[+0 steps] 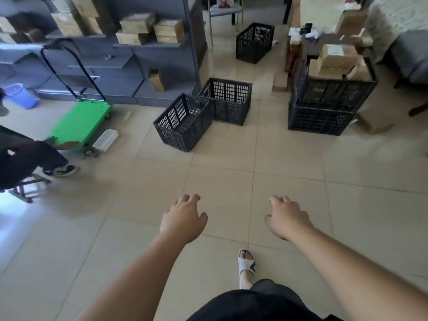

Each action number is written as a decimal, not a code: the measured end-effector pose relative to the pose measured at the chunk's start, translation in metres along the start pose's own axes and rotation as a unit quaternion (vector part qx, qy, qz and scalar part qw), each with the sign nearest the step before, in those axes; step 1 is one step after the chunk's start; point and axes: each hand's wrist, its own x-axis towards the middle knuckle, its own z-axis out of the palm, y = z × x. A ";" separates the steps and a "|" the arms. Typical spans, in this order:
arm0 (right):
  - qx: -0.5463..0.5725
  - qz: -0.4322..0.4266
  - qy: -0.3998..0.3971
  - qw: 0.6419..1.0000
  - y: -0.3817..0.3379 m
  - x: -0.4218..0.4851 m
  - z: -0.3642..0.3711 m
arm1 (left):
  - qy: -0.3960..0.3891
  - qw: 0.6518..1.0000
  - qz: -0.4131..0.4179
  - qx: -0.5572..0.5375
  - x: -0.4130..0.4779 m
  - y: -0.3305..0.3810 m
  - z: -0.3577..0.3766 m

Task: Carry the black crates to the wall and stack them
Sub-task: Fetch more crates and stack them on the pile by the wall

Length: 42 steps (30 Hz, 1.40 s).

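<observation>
While both arms reach forward over the tiled floor (231, 158), the left hand (184, 220) and the right hand (287, 217) hang palm down with fingers loosely spread and slightly curled, holding nothing. Below them a foot in a white sandal (246, 262) is planted on the tiles.

Ahead, well apart from the hands, two empty black crates stand touching at a corner: the nearer crate (183, 122) is turned at an angle, and the second crate (227, 101) sits just behind and to its right, close to the foot of the grey shelving (129, 66). A third empty crate (254, 42) stands alone farther back, near the legs of a chair (225, 10). To the right, a stack of two crates (324, 107) rises from the floor, the upper one loaded with tan cardboard boxes (335, 61).

The shelving on the left carries more cardboard boxes (150, 28) on its upper levels. In front of it stands a green platform trolley (81, 123) with a black loop handle, a small white slotted basket (105, 140) lying beside its wheels and a blue bucket (22, 96) farther left. At the left edge a second person (27, 158) in dark clothing and sneakers has a hand on the trolley's deck.
</observation>
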 end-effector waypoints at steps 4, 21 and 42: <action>-0.004 -0.031 0.007 1.000 -0.024 0.072 -0.065 | 0.017 1.000 -0.015 -0.002 0.070 0.017 -0.047; -0.015 -0.032 0.032 0.999 -0.165 0.363 -0.263 | -0.018 0.998 -0.020 -0.048 0.419 0.007 -0.197; -0.028 -0.049 -0.017 0.998 -0.215 0.722 -0.448 | -0.011 0.996 -0.058 -0.071 0.787 0.088 -0.331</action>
